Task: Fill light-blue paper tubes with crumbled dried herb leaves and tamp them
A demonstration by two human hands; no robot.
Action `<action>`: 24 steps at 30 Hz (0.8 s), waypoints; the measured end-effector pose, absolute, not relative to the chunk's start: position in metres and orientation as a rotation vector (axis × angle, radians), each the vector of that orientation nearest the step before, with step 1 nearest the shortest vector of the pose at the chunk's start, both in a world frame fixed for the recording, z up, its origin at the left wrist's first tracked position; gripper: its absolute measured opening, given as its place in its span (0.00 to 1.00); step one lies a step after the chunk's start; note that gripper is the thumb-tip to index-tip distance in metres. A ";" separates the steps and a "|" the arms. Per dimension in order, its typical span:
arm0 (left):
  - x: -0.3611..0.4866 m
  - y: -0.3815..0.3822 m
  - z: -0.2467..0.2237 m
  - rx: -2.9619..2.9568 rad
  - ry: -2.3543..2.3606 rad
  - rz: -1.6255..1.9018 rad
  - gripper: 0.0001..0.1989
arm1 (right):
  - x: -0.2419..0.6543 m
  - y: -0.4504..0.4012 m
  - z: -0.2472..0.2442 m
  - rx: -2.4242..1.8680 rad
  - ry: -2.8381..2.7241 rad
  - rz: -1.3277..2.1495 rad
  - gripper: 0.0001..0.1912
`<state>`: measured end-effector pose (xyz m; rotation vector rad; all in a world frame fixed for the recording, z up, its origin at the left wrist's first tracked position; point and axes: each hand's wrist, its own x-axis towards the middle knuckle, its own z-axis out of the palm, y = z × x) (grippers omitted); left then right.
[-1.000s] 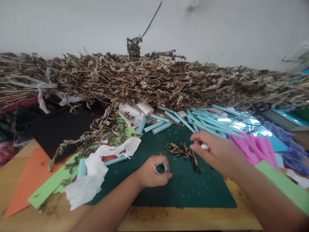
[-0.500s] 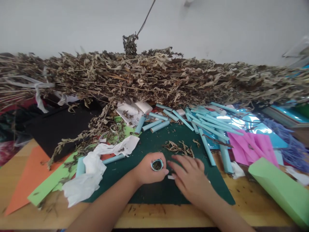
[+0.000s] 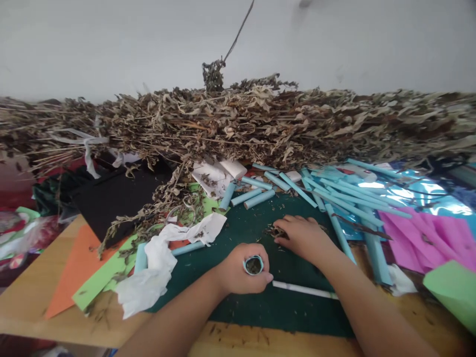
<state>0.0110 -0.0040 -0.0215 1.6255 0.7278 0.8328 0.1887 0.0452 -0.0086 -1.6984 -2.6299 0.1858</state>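
Left grip [image 3: 236,270] conceals the wall of the blue tube [image 3: 245,266] below its rim. Right grip [image 3: 303,239] partly covers the leaves [image 3: 274,231]. Side edges crop the stalk bundle [image 3: 238,126].

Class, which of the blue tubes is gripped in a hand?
The blue tube in the left hand, its open end turned to view with dark plant bits inside. The other blue tubes lie about, unheld.

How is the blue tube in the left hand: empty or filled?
Not empty: dried plant bits show inside the blue tube; how deep, I cannot tell.
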 end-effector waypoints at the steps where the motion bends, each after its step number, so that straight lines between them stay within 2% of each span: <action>1: 0.012 -0.004 -0.021 1.634 0.737 0.828 0.07 | 0.189 0.045 -0.010 -1.682 -2.628 0.204 0.08; 4: 0.013 -0.006 -0.020 1.680 0.771 0.836 0.07 | 0.192 0.045 -0.013 -1.622 -2.592 0.275 0.06; 10: 0.001 -0.011 -0.013 1.783 0.656 1.042 0.06 | 0.200 0.047 -0.014 -1.576 -2.340 0.452 0.15; 14: -0.010 -0.004 -0.005 2.177 0.892 1.167 0.10 | 0.200 0.045 -0.012 -1.495 -2.133 0.653 0.12; 18: -0.012 0.008 -0.008 2.551 1.392 0.918 0.12 | 0.197 0.040 -0.013 -1.391 -1.925 0.864 0.07; 24: -0.006 0.010 -0.015 2.612 1.419 0.725 0.15 | 0.190 0.037 -0.013 -1.255 -1.676 1.064 0.15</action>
